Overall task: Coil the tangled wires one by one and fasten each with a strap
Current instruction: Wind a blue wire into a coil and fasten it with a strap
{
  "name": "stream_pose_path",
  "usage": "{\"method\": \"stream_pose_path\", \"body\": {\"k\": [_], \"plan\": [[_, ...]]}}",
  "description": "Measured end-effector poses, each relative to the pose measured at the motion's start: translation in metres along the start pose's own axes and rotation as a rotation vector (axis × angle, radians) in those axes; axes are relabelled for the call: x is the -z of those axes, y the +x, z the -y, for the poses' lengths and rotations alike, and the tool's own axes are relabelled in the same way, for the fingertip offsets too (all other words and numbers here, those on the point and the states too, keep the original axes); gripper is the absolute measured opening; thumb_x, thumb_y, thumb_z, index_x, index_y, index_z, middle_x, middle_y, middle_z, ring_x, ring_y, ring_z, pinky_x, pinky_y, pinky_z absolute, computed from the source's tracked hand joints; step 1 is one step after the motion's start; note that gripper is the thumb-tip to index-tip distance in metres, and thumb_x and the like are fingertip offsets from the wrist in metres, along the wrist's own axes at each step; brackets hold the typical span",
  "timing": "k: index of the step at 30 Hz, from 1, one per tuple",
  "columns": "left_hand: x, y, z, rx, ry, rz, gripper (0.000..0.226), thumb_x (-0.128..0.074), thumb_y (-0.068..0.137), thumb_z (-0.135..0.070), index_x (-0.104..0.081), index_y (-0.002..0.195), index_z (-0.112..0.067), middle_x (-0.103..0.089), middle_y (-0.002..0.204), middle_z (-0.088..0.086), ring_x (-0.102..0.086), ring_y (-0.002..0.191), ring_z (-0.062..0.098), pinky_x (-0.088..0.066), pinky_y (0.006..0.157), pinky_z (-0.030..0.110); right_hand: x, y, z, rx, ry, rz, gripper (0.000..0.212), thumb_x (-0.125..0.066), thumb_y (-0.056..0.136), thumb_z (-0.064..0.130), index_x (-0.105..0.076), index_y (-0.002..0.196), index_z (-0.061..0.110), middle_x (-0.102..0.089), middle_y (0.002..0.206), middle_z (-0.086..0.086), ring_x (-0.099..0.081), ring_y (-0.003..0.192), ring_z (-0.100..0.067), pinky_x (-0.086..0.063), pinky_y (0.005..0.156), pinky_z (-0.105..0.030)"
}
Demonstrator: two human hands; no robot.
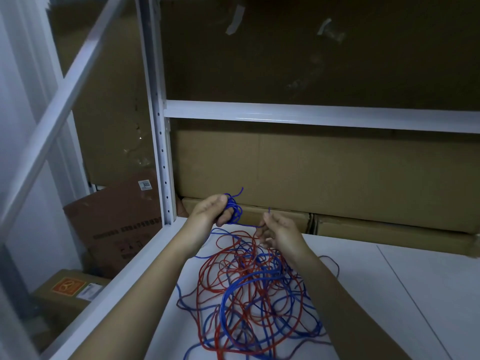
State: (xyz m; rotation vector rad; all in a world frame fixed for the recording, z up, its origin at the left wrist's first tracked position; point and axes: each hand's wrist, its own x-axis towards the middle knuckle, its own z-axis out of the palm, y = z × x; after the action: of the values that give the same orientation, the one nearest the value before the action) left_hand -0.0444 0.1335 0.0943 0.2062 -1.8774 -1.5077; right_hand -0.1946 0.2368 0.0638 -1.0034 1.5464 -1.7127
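Observation:
A tangle of red and blue wires (pixel 249 289) lies on the white shelf surface (pixel 402 294) below my forearms. My left hand (pixel 211 210) is raised above the pile and closed around a small coil of blue wire (pixel 233 210), with a loose end sticking up. From the coil a blue strand runs right to my right hand (pixel 276 231), which pinches it between the fingers; a short blue tip shows above that hand. No strap is visible.
White metal shelf uprights (pixel 162 152) and a crossbeam (pixel 311 116) frame the space. Cardboard boxes (pixel 324 178) stand at the back of the shelf and fill the level above. More boxes (pixel 117 224) sit on the floor at the left.

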Motion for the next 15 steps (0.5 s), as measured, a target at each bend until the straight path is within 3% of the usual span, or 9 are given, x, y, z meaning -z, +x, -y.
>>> {"method": "stream_pose_path", "body": {"k": [4, 9, 15], "plan": [[-0.004, -0.003, 0.010, 0.076, 0.343, 0.095, 0.035, -0.035, 0.104, -0.024, -0.046, 0.072, -0.014, -0.044, 0.058, -0.007, -0.039, 0.056, 0.006, -0.035, 0.066, 0.023, 0.005, 0.001, 0.020, 0.197, -0.240, -0.126, 0.026, -0.049, 0.099, 0.024, -0.064, 0.080, 0.014, -0.056, 0.071, -0.005, -0.052, 0.061, -0.013, -0.046, 0.058, -0.028], [-0.013, -0.004, 0.010, 0.075, 0.514, 0.104, 0.037, -0.039, 0.103, -0.029, -0.046, 0.070, -0.014, -0.044, 0.059, -0.007, -0.038, 0.055, 0.010, -0.033, 0.064, 0.030, -0.008, 0.001, 0.045, 0.484, -0.538, -0.097, 0.017, -0.059, 0.093, 0.019, -0.072, 0.083, 0.016, -0.062, 0.080, -0.005, -0.062, 0.076, -0.018, -0.055, 0.070, -0.037], [-0.019, -0.004, 0.005, 0.054, 0.427, 0.030, 0.034, -0.035, 0.104, -0.022, -0.044, 0.071, -0.016, -0.039, 0.054, -0.010, -0.034, 0.052, 0.009, -0.030, 0.060, 0.030, -0.012, -0.004, 0.040, 0.823, -0.691, -0.132, 0.010, -0.065, 0.088, 0.009, -0.074, 0.089, 0.006, -0.068, 0.086, -0.003, -0.059, 0.079, -0.006, -0.043, 0.068, -0.012]]}}
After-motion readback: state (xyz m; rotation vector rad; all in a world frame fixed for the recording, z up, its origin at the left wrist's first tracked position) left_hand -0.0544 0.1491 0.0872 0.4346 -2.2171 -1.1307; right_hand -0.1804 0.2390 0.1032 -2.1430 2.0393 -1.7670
